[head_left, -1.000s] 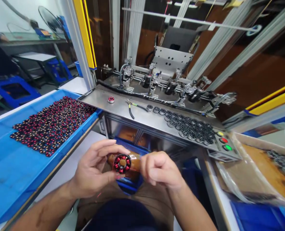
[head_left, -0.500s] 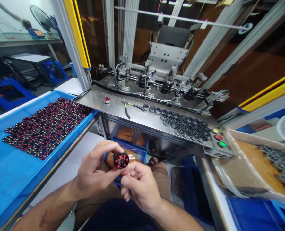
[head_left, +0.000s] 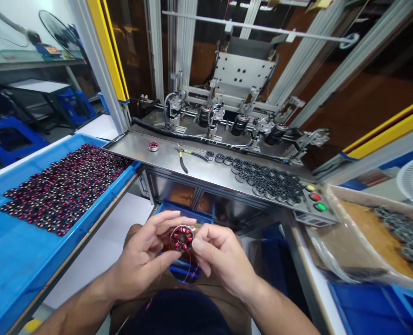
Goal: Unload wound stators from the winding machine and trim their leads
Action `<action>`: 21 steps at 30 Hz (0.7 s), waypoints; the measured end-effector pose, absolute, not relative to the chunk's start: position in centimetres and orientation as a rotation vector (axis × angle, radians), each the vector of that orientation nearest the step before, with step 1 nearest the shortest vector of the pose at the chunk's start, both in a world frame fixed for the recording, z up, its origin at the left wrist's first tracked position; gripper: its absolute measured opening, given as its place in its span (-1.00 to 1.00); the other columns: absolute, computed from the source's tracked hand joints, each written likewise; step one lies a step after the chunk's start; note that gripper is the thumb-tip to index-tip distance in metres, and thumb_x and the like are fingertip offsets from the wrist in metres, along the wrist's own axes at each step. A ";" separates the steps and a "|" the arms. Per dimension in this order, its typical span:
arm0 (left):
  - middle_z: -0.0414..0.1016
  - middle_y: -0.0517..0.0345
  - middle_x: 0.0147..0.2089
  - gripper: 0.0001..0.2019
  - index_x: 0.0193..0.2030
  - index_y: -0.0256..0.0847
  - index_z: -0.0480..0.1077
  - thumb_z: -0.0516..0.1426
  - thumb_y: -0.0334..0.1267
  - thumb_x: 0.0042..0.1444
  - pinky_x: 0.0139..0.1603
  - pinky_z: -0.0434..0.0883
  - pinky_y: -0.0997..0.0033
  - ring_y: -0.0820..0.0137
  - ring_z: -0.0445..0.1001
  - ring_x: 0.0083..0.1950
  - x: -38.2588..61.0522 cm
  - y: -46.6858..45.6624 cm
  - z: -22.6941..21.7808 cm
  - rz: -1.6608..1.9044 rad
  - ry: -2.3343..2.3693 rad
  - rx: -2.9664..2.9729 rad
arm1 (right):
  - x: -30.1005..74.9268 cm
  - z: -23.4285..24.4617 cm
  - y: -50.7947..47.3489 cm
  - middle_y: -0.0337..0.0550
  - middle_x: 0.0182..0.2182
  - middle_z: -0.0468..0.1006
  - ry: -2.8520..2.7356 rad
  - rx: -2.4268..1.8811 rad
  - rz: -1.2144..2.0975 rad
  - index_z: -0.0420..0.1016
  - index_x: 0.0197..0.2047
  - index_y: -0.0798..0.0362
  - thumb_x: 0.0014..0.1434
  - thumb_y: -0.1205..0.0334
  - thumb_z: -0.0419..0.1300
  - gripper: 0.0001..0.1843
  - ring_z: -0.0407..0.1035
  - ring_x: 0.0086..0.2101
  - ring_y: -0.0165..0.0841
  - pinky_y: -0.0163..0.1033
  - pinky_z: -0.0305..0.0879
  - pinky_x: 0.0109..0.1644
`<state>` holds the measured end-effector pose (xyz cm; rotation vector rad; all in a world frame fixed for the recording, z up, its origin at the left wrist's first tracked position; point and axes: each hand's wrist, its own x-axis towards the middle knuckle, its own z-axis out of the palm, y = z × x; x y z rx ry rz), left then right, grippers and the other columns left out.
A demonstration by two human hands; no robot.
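Note:
A round motor stator (head_left: 176, 237) with red copper windings is held face-up above my lap. My right hand (head_left: 222, 258) is closed on its right edge, pinching it between thumb and fingers. Around the stator's left side, my left hand (head_left: 140, 260) has its fingers stretched out and apart, with the thumb tip close to the lower rim. Whether that thumb touches the rim I cannot tell. Thin red wires (head_left: 189, 265) dangle below the stator. Another wound stator (head_left: 153, 147) sits on the metal ledge (head_left: 164, 160), left of green-and-black-handled pliers (head_left: 183, 160).
Rows of wound stators (head_left: 70, 186) fill part of a blue tray (head_left: 21, 260) at left. Several dark unwound cores (head_left: 269, 179) cover the ledge's right side, beside a button box (head_left: 316, 200). Behind stands a winding machine (head_left: 241, 116). At right, a lined carton (head_left: 353, 251) holds more cores.
The stator has shifted slightly right, from my left hand's grip into my right hand's. My left fingers have spread apart. The red wires now hang visibly below it.

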<state>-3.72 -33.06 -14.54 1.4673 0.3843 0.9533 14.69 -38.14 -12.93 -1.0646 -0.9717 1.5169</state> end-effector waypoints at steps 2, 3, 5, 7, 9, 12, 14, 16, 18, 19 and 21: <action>0.51 0.09 0.14 -0.28 0.26 0.14 0.24 0.30 -0.55 0.03 -0.03 0.52 0.55 0.40 0.57 0.03 -3.2 -33.2 -14.8 0.995 0.392 1.393 | 14.3 -13.1 -38.3 -0.37 -0.74 0.34 -0.964 -1.063 1.522 0.37 -0.51 0.10 0.09 -0.07 0.35 -0.57 0.10 -0.70 -0.59 -0.40 -0.02 -0.56; 0.52 0.14 0.08 -0.25 0.24 0.14 0.26 0.33 -0.56 -0.03 -0.08 0.52 0.58 0.44 0.58 -0.05 -3.0 -33.2 -14.9 1.019 0.398 1.357 | 14.2 -13.3 -38.4 -0.38 -0.74 0.33 -0.966 -1.058 1.526 0.37 -0.51 0.10 0.09 -0.07 0.35 -0.57 0.09 -0.70 -0.59 -0.39 -0.04 -0.56; 0.52 0.21 -0.03 -0.26 0.19 0.12 0.29 0.36 -0.56 -0.08 -0.15 0.52 0.61 0.52 0.57 -0.17 -2.8 -33.2 -15.1 1.050 0.418 1.302 | 14.0 -13.8 -38.8 -0.38 -0.73 0.32 -0.976 -1.046 1.536 0.36 -0.53 0.09 0.08 -0.06 0.35 -0.57 0.07 -0.69 -0.58 -0.38 -0.06 -0.56; 0.54 0.20 -0.06 -0.30 0.17 0.09 0.31 0.36 -0.55 -0.06 -0.16 0.52 0.61 0.52 0.57 -0.19 -2.9 -33.0 -15.1 1.061 0.428 1.274 | 14.1 -14.2 -39.3 -0.38 -0.71 0.29 -1.000 -1.043 1.540 0.35 -0.54 0.08 0.08 -0.05 0.35 -0.58 0.06 -0.67 -0.57 -0.37 -0.05 -0.56; 0.56 0.16 -0.03 -0.32 0.18 0.08 0.29 0.35 -0.54 -0.03 -0.12 0.54 0.58 0.46 0.59 -0.13 -3.1 -32.9 -15.0 1.068 0.424 1.270 | 14.4 -14.6 -39.7 -0.39 -0.70 0.26 -1.057 -1.058 1.538 0.33 -0.56 0.07 0.09 -0.04 0.34 -0.57 0.06 -0.65 -0.56 -0.36 -0.03 -0.55; 0.58 0.13 -0.01 -0.31 0.21 0.06 0.27 0.33 -0.54 -0.01 -0.06 0.56 0.51 0.39 0.60 -0.04 -3.4 -32.9 -14.9 1.091 0.420 1.341 | 15.3 -14.6 -40.0 -0.35 -0.67 0.28 -1.230 -1.144 1.472 0.35 -0.55 0.07 0.14 -0.04 0.29 -0.58 0.10 -0.63 -0.53 -0.34 0.01 -0.52; 0.59 0.14 0.02 -0.30 0.22 0.07 0.25 0.31 -0.56 0.00 -0.03 0.56 0.49 0.39 0.60 -0.02 -3.4 -33.1 -14.9 1.133 0.451 1.439 | 15.9 -14.0 -39.9 -0.31 -0.59 0.35 -1.359 -1.228 1.236 0.43 -0.48 0.06 0.10 -0.01 0.34 -0.66 0.19 -0.55 -0.47 -0.30 0.10 -0.45; 0.59 0.16 0.04 -0.28 0.24 0.09 0.23 0.30 -0.58 0.01 0.01 0.55 0.49 0.41 0.60 0.00 -3.3 -33.3 -15.0 1.189 0.500 1.553 | 16.3 -13.2 -39.7 -0.28 -0.50 0.38 -1.417 -1.260 0.904 0.46 -0.39 0.03 0.01 0.04 0.43 -0.70 0.25 -0.46 -0.41 -0.25 0.17 -0.36; 0.58 0.18 0.05 -0.25 0.27 0.09 0.21 0.29 -0.60 0.01 0.04 0.54 0.51 0.43 0.59 0.02 -3.2 -33.5 -15.2 1.234 0.528 1.654 | 16.1 -12.4 -39.6 -0.27 -0.46 0.36 -1.428 -1.226 0.697 0.43 -0.36 0.00 -0.05 0.10 0.48 -0.67 0.26 -0.42 -0.37 -0.22 0.18 -0.32; 0.59 0.18 0.05 -0.24 0.28 0.10 0.19 0.28 -0.60 0.02 0.04 0.54 0.52 0.43 0.59 0.02 -3.1 -33.6 -15.4 1.245 0.532 1.692 | 15.8 -12.1 -39.5 -0.27 -0.45 0.36 -1.438 -1.199 0.663 0.40 -0.38 -0.01 -0.05 0.13 0.48 -0.67 0.26 -0.41 -0.37 -0.21 0.19 -0.31; 0.58 0.17 0.07 -0.24 0.31 0.09 0.17 0.27 -0.59 0.04 0.06 0.54 0.49 0.41 0.58 0.04 -3.1 -33.8 -15.6 1.242 0.513 1.736 | 15.0 -11.8 -39.2 -0.27 -0.45 0.36 -1.463 -1.162 0.663 0.36 -0.39 -0.02 -0.03 0.17 0.47 -0.67 0.26 -0.42 -0.37 -0.21 0.20 -0.32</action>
